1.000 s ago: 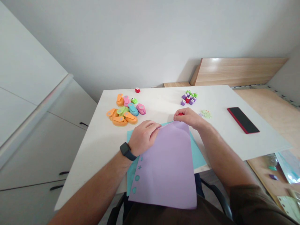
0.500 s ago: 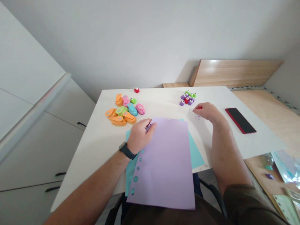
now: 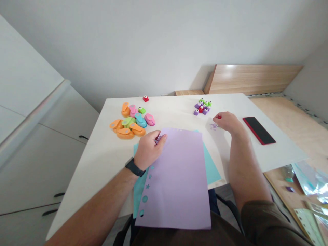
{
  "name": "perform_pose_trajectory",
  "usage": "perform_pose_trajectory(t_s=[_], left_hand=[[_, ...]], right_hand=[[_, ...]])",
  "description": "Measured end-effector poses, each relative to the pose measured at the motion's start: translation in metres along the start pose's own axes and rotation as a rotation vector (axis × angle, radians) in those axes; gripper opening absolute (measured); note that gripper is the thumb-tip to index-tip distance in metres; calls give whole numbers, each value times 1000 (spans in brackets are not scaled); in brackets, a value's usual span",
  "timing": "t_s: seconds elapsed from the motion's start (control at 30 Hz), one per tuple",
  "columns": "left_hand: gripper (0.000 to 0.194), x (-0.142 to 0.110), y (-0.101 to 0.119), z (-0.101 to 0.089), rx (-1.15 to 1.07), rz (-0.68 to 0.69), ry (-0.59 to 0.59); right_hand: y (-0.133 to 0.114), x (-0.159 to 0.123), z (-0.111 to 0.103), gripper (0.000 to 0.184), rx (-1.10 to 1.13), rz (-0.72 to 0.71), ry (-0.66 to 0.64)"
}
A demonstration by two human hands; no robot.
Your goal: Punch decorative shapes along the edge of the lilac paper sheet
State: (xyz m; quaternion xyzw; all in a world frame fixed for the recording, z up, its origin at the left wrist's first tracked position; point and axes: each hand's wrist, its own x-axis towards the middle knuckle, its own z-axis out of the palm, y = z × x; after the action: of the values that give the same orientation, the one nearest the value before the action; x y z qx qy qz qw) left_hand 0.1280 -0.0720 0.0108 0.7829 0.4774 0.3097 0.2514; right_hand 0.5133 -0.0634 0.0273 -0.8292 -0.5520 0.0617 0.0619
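Note:
My left hand (image 3: 150, 146) pinches the upper left edge of a purple sheet of paper (image 3: 180, 177), thumb on top. Cut-out shapes, among them circles and a star, run down the sheet's left side. Beneath it lies a light blue sheet (image 3: 211, 167), partly covered. My right hand (image 3: 227, 121) is closed around a small red paper punch (image 3: 219, 117), mostly hidden by the fingers. Just below that hand, small purple paper cut-outs (image 3: 214, 126) are scattered on the white table (image 3: 102, 160).
Large lever punches (image 3: 125, 132) in orange, pink, green and blue cluster at the left. Several small punches (image 3: 201, 109) stand together at the back right, and a lone red punch (image 3: 146, 98) sits at the back edge. A black phone with a red edge (image 3: 258, 130) lies at the right.
The view has shifted slightly, so most things appear a little further left. My right hand stays near the cut-outs, of which more now show. My left hand keeps its grip.

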Motion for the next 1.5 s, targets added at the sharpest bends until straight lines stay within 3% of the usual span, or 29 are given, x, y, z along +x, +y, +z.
perform_pose_trajectory(t_s=[0.2, 0.3, 0.5, 0.63, 0.8, 1.03, 1.2, 1.37, 1.5], left_hand=[[38, 1, 0, 0, -2, -12, 5], [39, 1, 0, 0, -9, -27, -1], [38, 1, -1, -1, -14, -21, -3], [38, 1, -2, -1, -13, -8, -4], [36, 1, -2, -1, -16, -14, -16], [36, 2, -5, 1, -43, -28, -9], [38, 4, -10, 2, -66, -56, -20], [37, 6, -13, 1, -96, -120, -28], [36, 7, -16, 1, -121, -140, -21]], right_hand=[[-14, -8, 5, 20, 170, 3, 68], [-22, -10, 12, 32, 239, -24, 53], [-37, -8, 25, 36, 171, -160, 134], [-45, -6, 32, 41, 250, -129, 172], [-50, -3, 40, 29, 225, -131, 170], [-52, 7, 51, 47, 246, -58, 249], [-50, 8, 55, 47, 259, -28, 246], [-56, -1, 53, 42, 249, -95, 404], [-83, -7, 48, 38, 308, -227, 475]])
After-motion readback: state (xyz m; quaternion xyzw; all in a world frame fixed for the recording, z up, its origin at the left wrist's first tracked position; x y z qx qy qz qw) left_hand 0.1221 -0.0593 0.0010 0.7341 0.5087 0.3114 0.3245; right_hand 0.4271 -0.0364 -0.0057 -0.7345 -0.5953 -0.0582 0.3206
